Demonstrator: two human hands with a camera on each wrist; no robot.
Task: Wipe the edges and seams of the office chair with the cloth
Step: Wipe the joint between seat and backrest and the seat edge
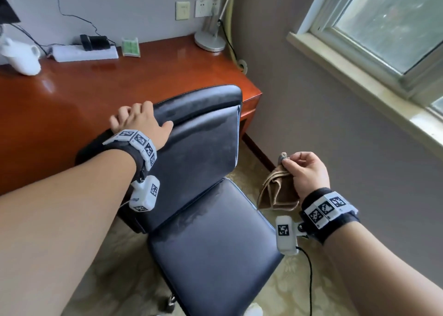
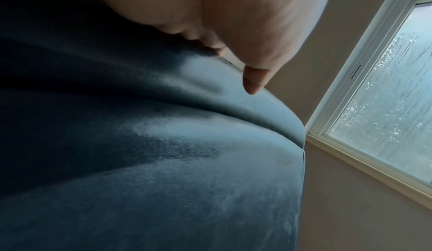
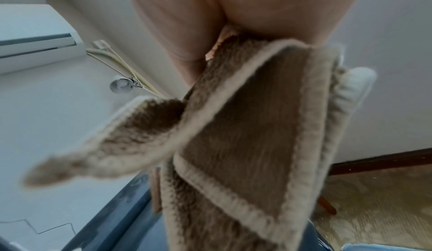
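While the left grip [image 1: 141,123] clasps the black padded chair [image 1: 203,147], the right grip [image 1: 309,174] pinches a limp brown terry cloth [image 1: 275,195], probably better bunched.

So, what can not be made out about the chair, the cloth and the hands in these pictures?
- Fingertips of the left hand: head view, hidden behind the top of the chair back.
- Chair base: head view, mostly covered by the seat and cut off by the bottom edge.
- Loose corner of the cloth: right wrist view, blurred.
- Pinched part of the cloth: head and right wrist views, hidden inside the right hand.
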